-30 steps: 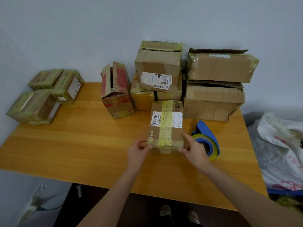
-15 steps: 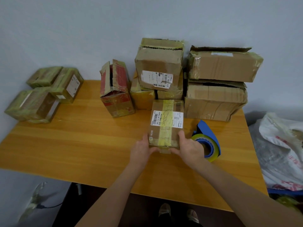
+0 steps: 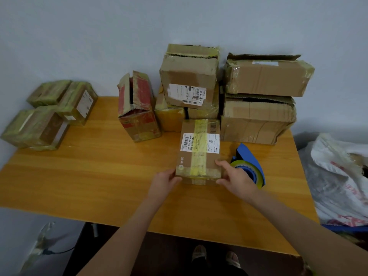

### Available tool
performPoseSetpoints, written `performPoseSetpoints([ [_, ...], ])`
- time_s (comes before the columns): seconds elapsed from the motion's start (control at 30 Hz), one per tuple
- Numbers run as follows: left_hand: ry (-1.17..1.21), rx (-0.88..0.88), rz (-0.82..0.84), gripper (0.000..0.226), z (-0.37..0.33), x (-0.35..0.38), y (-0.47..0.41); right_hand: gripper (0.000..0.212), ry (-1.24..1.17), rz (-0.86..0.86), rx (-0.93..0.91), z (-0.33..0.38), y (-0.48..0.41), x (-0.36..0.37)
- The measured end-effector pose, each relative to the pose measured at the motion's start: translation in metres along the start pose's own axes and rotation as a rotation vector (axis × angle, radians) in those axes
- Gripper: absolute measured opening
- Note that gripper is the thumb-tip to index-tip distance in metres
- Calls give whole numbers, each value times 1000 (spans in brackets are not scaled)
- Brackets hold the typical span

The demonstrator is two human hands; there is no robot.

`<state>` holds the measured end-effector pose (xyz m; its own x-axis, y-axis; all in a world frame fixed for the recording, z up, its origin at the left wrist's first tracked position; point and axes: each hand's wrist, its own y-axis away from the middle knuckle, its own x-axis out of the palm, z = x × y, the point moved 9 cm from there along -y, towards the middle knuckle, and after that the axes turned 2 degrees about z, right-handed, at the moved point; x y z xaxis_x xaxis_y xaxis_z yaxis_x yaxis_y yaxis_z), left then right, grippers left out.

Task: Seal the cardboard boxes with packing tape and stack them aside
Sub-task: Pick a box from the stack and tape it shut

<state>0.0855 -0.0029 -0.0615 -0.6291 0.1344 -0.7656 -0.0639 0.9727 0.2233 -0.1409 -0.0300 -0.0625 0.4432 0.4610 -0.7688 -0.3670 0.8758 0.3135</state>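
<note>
Pale wall behind, wooden table (image 3: 99,176) pushed up against it. All positions are relative to the small box (image 3: 199,150) lying flat mid-table with a white shipping label and a yellow tape strip along its top.

Far left of it: cluster of taped boxes (image 3: 49,114), greenish wrap, at the table's left end, well apart from it. Closer left, toward the wall: red-printed carton (image 3: 137,108), upright, top flaps open. Directly behind it: yellow box (image 3: 169,118) and another small one, with a labelled carton (image 3: 189,80) stacked on top of them. Behind-right: two large cartons (image 3: 262,98) stacked, both with top flaps loose.

Left hand (image 3: 164,183) grips the small box's near-left corner, thumb on the top edge. Right hand (image 3: 236,177) holds the near-right corner, fingers lying on the top face. Hands apart, box clamped between them, box resting on the table.

Just right of the box, partly behind the right hand: blue tape dispenser (image 3: 250,166) with a yellowish roll, sitting on the table. Far right, off the table: white plastic bag (image 3: 338,182).
</note>
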Motion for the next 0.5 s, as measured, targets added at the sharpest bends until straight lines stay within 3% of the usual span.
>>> performPoseSetpoints([
  [0.27,29,-33,4,44,-21,11,-1,72,308,-76,138,23,-4,-6],
  [0.4,201,-214,-31,51,-25,23,-9,62,276,-106,154,26,-10,-6],
  [0.5,90,-232,-56,51,-21,23,-13,44,142,-106,108,22,-9,-8],
])
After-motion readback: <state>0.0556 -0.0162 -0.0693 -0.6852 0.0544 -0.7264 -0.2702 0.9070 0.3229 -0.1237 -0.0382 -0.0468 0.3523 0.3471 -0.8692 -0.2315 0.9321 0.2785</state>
